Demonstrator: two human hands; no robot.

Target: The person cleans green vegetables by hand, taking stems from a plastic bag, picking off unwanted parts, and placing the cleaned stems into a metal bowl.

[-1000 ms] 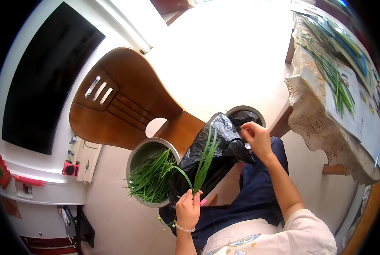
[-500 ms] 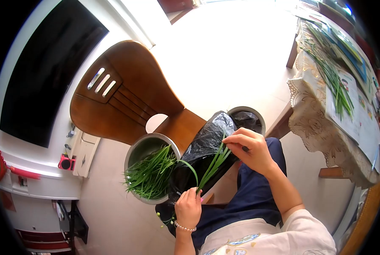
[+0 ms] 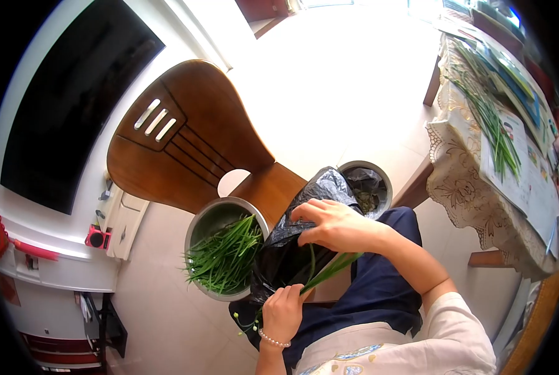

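Observation:
Between the closed fingers of my left hand (image 3: 282,315) are a few garlic chives (image 3: 332,273), their leaves slanting up to the right and one bending upward. Small round buds (image 3: 254,325) on thin stems stick out on the other side of that hand, near a beaded bracelet. Just above the black plastic bag (image 3: 279,253) is my right hand (image 3: 335,224), thumb and fingers parted, with nothing visible in them. A metal bowl (image 3: 195,234) heaped with cut chives (image 3: 226,256) sits left of the bag, by the chair seat.
A wooden chair (image 3: 192,119) stands ahead. Beyond the bag is a lined bin (image 3: 389,187) with scraps inside. On the right, a lace-covered table (image 3: 451,169) carries papers and more long green stalks (image 3: 495,131). A television (image 3: 73,94) is at left.
My right hand has left the chive tips and moved down and left over the bag, its fingers parting. The chives in my left hand now lean further right.

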